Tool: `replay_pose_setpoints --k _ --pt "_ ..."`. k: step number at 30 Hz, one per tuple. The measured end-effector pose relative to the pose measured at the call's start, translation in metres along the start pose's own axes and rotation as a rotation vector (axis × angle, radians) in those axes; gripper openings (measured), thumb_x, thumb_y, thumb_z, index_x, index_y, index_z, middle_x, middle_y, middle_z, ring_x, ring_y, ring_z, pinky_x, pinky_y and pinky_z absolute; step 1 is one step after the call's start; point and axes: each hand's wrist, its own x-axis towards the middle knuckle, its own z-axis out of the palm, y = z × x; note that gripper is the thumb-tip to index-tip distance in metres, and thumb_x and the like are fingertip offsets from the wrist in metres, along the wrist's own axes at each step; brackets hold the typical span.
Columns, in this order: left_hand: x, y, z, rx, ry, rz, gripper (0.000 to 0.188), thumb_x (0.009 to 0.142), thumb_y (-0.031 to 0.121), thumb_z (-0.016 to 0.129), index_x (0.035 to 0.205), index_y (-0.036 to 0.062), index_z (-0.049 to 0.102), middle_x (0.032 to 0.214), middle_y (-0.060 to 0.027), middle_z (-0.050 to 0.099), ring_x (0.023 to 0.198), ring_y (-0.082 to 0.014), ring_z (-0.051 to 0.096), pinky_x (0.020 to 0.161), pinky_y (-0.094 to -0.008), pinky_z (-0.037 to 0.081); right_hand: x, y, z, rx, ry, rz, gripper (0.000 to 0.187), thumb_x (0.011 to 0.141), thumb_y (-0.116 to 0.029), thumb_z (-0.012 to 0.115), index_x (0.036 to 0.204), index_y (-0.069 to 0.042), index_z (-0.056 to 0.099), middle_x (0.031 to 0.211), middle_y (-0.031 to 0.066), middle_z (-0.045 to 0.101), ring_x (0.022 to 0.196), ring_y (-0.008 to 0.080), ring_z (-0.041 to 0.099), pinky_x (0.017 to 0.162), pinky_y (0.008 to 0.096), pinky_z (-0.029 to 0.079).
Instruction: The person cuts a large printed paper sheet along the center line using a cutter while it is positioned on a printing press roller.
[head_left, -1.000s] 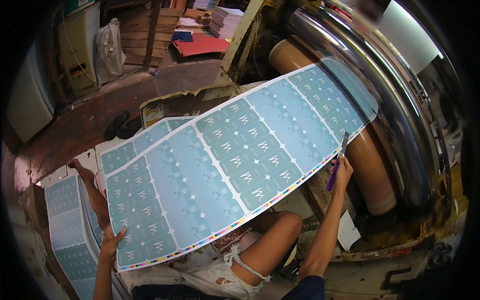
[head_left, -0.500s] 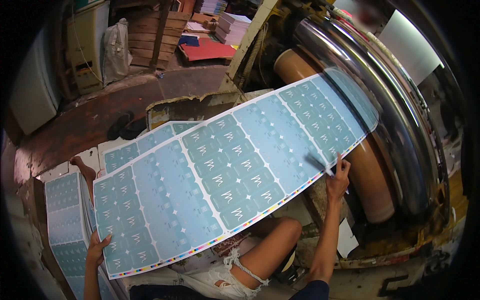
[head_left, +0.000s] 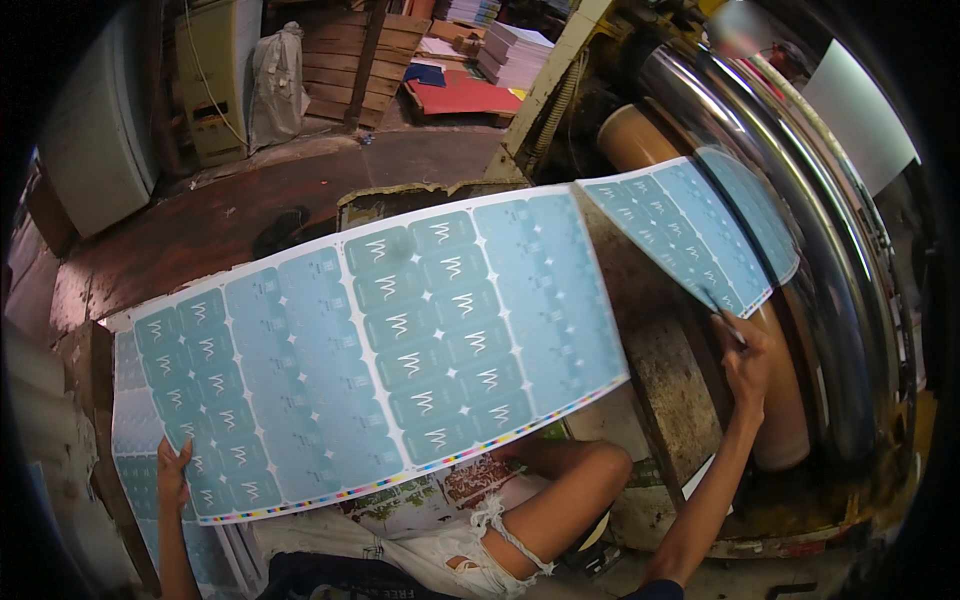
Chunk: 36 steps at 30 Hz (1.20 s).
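Observation:
A large printed sheet (head_left: 420,340) in blue and teal panels with white markings hangs across my lap. My left hand (head_left: 173,472) grips its lower left edge, thumb on top. Its right edge is parted from a second printed piece (head_left: 690,230), which runs up onto the shiny metal roller (head_left: 800,210); the two pieces still meet or nearly meet at the top corner. My right hand (head_left: 745,365) is closed around a slim knife-like tool (head_left: 733,325) with a dark narrow tip, at the lower corner of the piece on the roller.
A brown roller (head_left: 640,140) lies beside the metal one. Under the held sheet, more printed sheets (head_left: 135,430) are stacked at the left. My bare knee (head_left: 590,475) is below the sheet. Farther back are a white sack (head_left: 277,85), wooden boards and paper stacks (head_left: 515,52).
The one long sheet has parted near the rollers into two pieces. The larger piece has shifted left with my left hand. My right hand appears slightly farther right, still holding the slim tool.

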Motion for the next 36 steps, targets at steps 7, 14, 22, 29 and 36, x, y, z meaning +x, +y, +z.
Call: replay_pose_setpoints --k 7,14,22,29,36 --pt "0.023 -0.080 0.052 -0.154 -0.106 -0.207 0.046 0.091 0.010 0.067 0.133 0.0008 0.049 0.119 -0.0086 0.061 0.099 -0.0174 0.062 0.082 -0.0326 0.054 0.022 -0.067 -0.067 -0.163 0.121 0.056 0.035 0.079 0.012 0.057 0.108 0.000 0.072 0.092 0.0108 0.074 0.080 0.0129 0.067 0.069 0.0264 0.050" --pt "0.197 -0.006 -0.014 0.122 -0.148 0.017 0.039 0.089 0.007 0.069 0.124 -0.0004 0.056 0.108 -0.0097 0.066 0.094 -0.0166 0.063 0.076 -0.0344 0.055 -0.084 -0.125 0.136 0.198 0.330 0.305 0.032 0.080 0.007 0.060 0.109 0.000 0.071 0.085 0.0122 0.073 0.062 0.0082 0.054 0.055 0.0269 0.043" --pt "0.238 -0.026 0.007 0.275 -0.037 0.210 0.040 0.087 0.011 0.072 0.122 -0.0013 0.057 0.107 -0.0133 0.067 0.092 -0.0214 0.064 0.082 -0.0361 0.053 -0.079 -0.164 0.149 0.399 0.187 0.450 0.021 0.085 -0.004 0.066 0.105 0.000 0.073 0.051 0.0058 0.054 0.045 0.0085 0.050 0.043 0.0285 0.037" --pt "0.152 0.021 0.107 1.409 -0.039 0.165 0.137 0.046 0.030 0.096 0.152 0.0094 0.012 0.153 -0.0297 0.001 0.140 -0.0463 0.017 0.110 -0.0488 0.032 -0.089 -0.150 0.124 0.318 0.014 0.471 0.017 0.085 -0.011 0.071 0.099 -0.001 0.075 0.050 0.0017 0.049 0.044 0.0072 0.046 0.043 0.0275 0.035" --pt "0.149 -0.009 0.072 1.181 -0.165 0.356 0.178 0.024 0.036 0.100 0.151 0.0067 -0.020 0.148 -0.0380 -0.028 0.143 -0.0523 -0.013 0.110 -0.0710 0.010 -0.078 -0.175 0.114 0.365 -0.265 0.450 0.031 0.086 -0.019 0.072 0.064 0.002 0.064 0.044 -0.0001 0.042 0.043 0.0076 0.040 0.043 0.0299 0.032"
